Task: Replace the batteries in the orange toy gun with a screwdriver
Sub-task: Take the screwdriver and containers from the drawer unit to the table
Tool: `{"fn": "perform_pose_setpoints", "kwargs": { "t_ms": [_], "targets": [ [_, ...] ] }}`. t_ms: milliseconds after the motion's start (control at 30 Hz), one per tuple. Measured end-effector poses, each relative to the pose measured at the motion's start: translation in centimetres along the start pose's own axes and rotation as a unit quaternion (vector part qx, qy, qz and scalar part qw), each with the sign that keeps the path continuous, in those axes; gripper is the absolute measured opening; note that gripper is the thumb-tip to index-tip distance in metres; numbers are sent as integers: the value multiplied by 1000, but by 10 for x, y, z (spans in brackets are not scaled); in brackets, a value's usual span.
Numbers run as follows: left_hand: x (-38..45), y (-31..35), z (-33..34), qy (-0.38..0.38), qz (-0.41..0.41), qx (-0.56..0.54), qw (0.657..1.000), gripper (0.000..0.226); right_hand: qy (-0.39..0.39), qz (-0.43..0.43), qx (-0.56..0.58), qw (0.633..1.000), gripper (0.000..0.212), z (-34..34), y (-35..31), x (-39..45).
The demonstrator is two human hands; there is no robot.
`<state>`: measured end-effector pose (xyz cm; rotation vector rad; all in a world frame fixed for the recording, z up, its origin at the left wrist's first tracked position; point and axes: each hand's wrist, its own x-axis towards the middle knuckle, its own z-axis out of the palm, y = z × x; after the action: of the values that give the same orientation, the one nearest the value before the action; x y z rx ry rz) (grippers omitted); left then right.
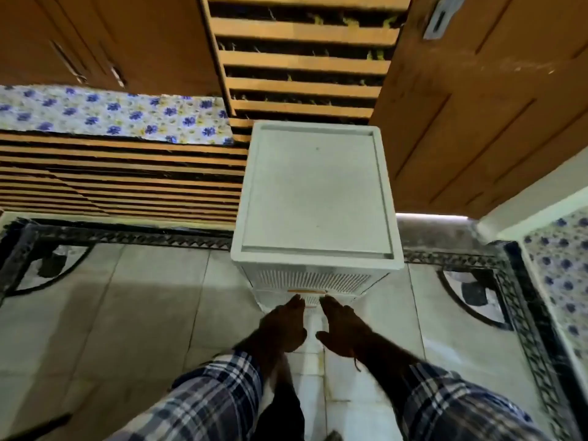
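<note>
A white plastic drawer cabinet [316,192] stands on the tiled floor in front of me, seen from above. Both my hands reach down to its front. My left hand [281,326] and my right hand [345,329] have straight fingers whose tips touch a lower drawer front [307,296], where a thin orange strip shows. The two hands are side by side with a small gap between them. No toy gun, screwdriver or batteries are in view. Plaid sleeves cover both forearms.
A wooden slatted bench [121,183] with a floral cushion [111,114] runs along the left. Slatted wooden shelves [302,58] rise behind the cabinet, and a wooden door [477,106] stands at the right. The floor tiles have a dark patterned border [127,235].
</note>
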<state>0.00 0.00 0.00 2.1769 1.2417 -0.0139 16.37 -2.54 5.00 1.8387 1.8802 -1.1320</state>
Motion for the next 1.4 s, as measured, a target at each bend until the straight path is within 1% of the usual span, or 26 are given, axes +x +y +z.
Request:
{"fn": "perform_pose_setpoints", "kwargs": {
  "t_ms": [33, 100, 133, 233, 367, 500, 567, 633, 733, 867, 967, 1067, 1133, 1167, 1233, 1300, 1400],
  "targets": [
    [7, -5, 2, -37, -39, 11, 999, 71, -15, 6, 10, 1000, 83, -1, 0, 12],
    [17, -7, 0, -151, -127, 21, 980, 82, -41, 24, 18, 999, 81, -3, 1, 34],
    [21, -7, -1, -160, -150, 31, 975, 86, -52, 29, 14, 998, 81, -6, -1, 39],
    [33, -11, 6, -180, -168, 55, 968, 92, -75, 31, 18, 997, 81, -2, -2, 57],
    [38, -14, 12, -179, -200, 60, 961, 94, -74, 11, 16, 997, 82, 1, 0, 66],
    [35, -7, 15, -166, -218, 49, 961, 83, -68, 8, 32, 997, 86, 9, 6, 66],
    [23, 1, 17, -158, -213, 40, 963, 79, -60, 8, 16, 998, 85, 15, 9, 57],
    [10, 5, 19, -154, -196, 30, 968, 70, -50, 5, -7, 999, 78, 24, 11, 49],
    [-23, 24, 25, -115, -172, 57, 977, 57, -28, -35, -65, 997, 62, 33, 10, 14],
    [-63, 47, 35, -78, -164, 96, 979, 53, 13, -103, -122, 987, 52, 41, 5, -37],
    [-87, 67, 27, -34, -144, 109, 983, 45, 58, -136, -118, 982, 47, 52, 0, -74],
    [-114, 85, 10, 13, -103, 141, 985, 34, 121, -171, -77, 975, 47, 61, -5, -100],
    [-125, 86, 1, 17, -82, 143, 986, 29, 161, -184, -77, 967, 47, 58, -7, -107],
    [-130, 87, -3, 28, -73, 144, 987, 28, 178, -194, -79, 962, 47, 54, -9, -111],
    [-133, 89, -15, 54, -57, 133, 988, 30, 181, -197, -69, 961, 40, 41, -14, -119],
    [-129, 92, -33, 81, -42, 147, 985, 32, 214, -201, -92, 951, 35, 28, -17, -121],
    [-110, 93, -58, 90, -41, 182, 978, 31, 254, -186, -112, 943, 31, 2, -22, -114]
  ]
}}
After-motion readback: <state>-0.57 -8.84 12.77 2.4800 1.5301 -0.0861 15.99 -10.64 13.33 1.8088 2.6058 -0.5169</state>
